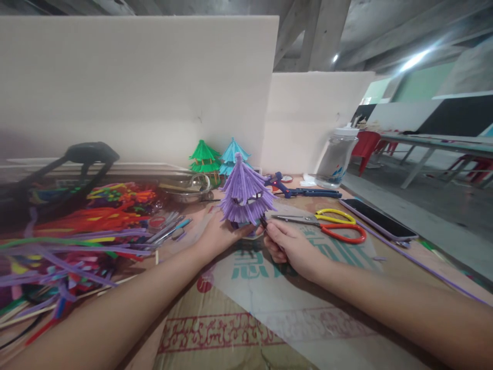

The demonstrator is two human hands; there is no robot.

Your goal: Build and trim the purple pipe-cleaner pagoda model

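A purple two-tiered model pavilion [246, 187] made of pipe cleaners stands upright in front of me. My left hand [221, 234] grips it low on its left side, fingers partly hidden behind the lower roof tier. Closed around a slim dark tool, my right hand [287, 244] is at the model's lower right; the dark tip [263, 221] meets or nearly meets the lower roof's edge. The tool's kind is hidden by the fingers. Scissors [335, 223] with yellow and red handles lie just beyond my right hand.
Green [204, 156] and blue [233, 154] pavilions stand behind. Loose pipe cleaners [111, 216] cover the left side, near a metal bowl [185, 190]. A blue glue gun [279, 185], pliers [314, 192], a water bottle [337, 156] and a phone [377, 220] are at right. White boards [134, 87] stand behind.
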